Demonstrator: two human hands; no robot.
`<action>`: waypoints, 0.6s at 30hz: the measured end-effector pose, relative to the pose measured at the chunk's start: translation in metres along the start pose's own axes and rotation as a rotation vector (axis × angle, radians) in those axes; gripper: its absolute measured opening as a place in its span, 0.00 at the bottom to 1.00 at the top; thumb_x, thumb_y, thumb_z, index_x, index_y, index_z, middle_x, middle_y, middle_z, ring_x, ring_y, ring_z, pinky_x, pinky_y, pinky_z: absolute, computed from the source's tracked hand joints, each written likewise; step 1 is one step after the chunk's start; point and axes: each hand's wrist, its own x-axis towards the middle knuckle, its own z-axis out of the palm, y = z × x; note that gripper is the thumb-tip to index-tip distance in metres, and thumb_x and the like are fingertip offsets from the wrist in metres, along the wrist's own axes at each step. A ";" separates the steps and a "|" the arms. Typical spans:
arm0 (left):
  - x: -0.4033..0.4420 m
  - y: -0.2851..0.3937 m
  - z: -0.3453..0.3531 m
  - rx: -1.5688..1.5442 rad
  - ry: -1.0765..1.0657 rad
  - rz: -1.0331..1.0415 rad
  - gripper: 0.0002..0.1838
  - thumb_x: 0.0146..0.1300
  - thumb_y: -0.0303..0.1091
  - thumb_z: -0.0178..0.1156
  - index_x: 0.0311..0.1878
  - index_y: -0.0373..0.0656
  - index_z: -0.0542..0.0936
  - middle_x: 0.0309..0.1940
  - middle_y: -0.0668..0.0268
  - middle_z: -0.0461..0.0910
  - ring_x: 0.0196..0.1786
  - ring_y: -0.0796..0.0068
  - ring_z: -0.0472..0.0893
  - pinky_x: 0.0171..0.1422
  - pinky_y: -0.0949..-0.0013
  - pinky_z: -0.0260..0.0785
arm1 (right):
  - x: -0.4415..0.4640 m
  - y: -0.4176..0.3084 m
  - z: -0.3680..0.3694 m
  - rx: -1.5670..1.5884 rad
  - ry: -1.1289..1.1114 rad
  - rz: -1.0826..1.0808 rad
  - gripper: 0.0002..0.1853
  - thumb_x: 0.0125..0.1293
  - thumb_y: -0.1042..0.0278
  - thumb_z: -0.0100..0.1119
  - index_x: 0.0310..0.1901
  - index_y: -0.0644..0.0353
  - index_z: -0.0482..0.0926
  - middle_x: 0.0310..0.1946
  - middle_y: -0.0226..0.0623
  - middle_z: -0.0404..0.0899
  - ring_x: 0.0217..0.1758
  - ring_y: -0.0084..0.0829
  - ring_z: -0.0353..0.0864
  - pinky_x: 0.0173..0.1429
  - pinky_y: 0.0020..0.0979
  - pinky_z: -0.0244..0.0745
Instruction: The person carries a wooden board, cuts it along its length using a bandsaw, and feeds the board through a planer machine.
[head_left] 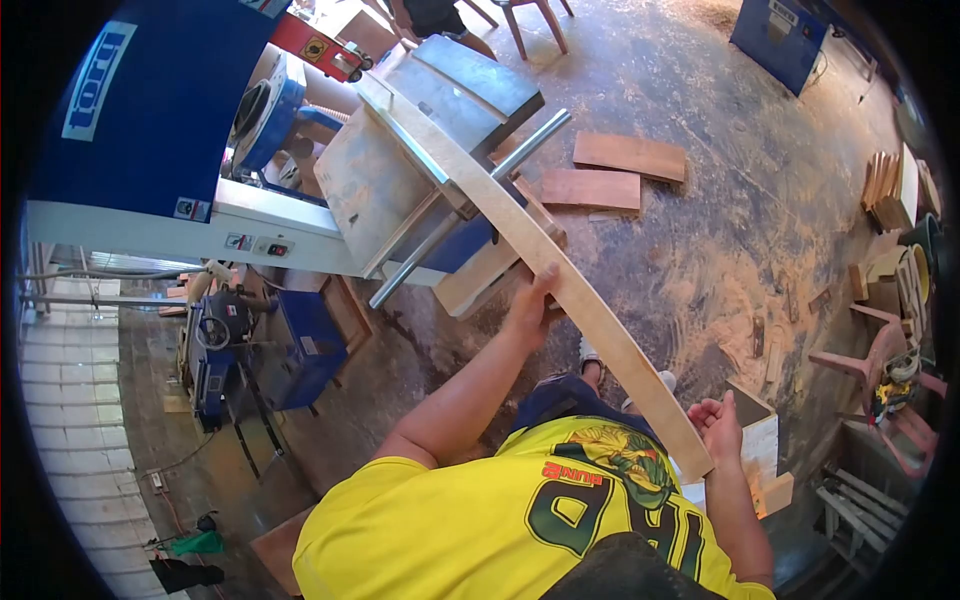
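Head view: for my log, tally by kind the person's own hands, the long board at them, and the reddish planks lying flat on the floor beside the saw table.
Hands: 2 (left hand, right hand)
Long board: 1
Reddish planks: 2
Total: 5

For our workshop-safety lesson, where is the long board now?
In the head view's centre, the long board slants from the metal table across the left hand to beside the right hand.
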 end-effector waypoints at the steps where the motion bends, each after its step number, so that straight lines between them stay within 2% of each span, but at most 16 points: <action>1: -0.002 -0.002 0.002 0.009 -0.029 -0.006 0.39 0.60 0.53 0.59 0.70 0.53 0.54 0.56 0.65 0.69 0.55 0.64 0.75 0.52 0.55 0.75 | 0.000 -0.003 0.003 0.006 -0.011 0.005 0.27 0.70 0.39 0.44 0.34 0.60 0.75 0.28 0.38 0.78 0.35 0.32 0.79 0.46 0.31 0.76; 5: -0.007 0.010 0.006 0.008 -0.065 0.006 0.40 0.59 0.52 0.60 0.71 0.55 0.52 0.56 0.64 0.69 0.54 0.64 0.76 0.51 0.55 0.76 | 0.004 -0.002 0.006 -0.013 0.017 0.004 0.27 0.70 0.39 0.44 0.34 0.60 0.75 0.28 0.38 0.78 0.34 0.32 0.79 0.44 0.31 0.76; 7: -0.007 0.017 0.009 0.045 -0.027 -0.016 0.40 0.57 0.57 0.61 0.68 0.50 0.58 0.54 0.63 0.71 0.53 0.66 0.76 0.56 0.55 0.70 | 0.008 -0.002 0.007 0.014 0.003 0.014 0.26 0.70 0.40 0.45 0.33 0.58 0.74 0.27 0.37 0.78 0.32 0.32 0.78 0.44 0.33 0.76; 11: -0.004 0.018 0.008 0.046 -0.024 0.031 0.42 0.56 0.58 0.61 0.68 0.50 0.57 0.54 0.63 0.71 0.53 0.65 0.76 0.54 0.55 0.71 | 0.008 -0.003 0.015 0.019 -0.021 0.002 0.26 0.70 0.40 0.45 0.33 0.59 0.74 0.28 0.38 0.79 0.32 0.33 0.78 0.45 0.33 0.76; 13: 0.000 0.017 0.003 0.060 -0.008 -0.006 0.45 0.57 0.52 0.61 0.73 0.58 0.47 0.56 0.60 0.69 0.52 0.62 0.77 0.48 0.55 0.78 | 0.004 -0.006 0.019 0.007 -0.029 0.013 0.26 0.71 0.41 0.44 0.33 0.59 0.75 0.28 0.38 0.79 0.33 0.33 0.78 0.46 0.33 0.76; 18: 0.005 0.021 0.001 0.061 -0.006 0.020 0.45 0.57 0.52 0.60 0.73 0.57 0.47 0.55 0.60 0.70 0.51 0.62 0.78 0.47 0.55 0.78 | 0.012 -0.002 0.021 0.019 -0.018 0.016 0.26 0.69 0.39 0.46 0.33 0.58 0.75 0.27 0.38 0.78 0.32 0.31 0.78 0.43 0.31 0.76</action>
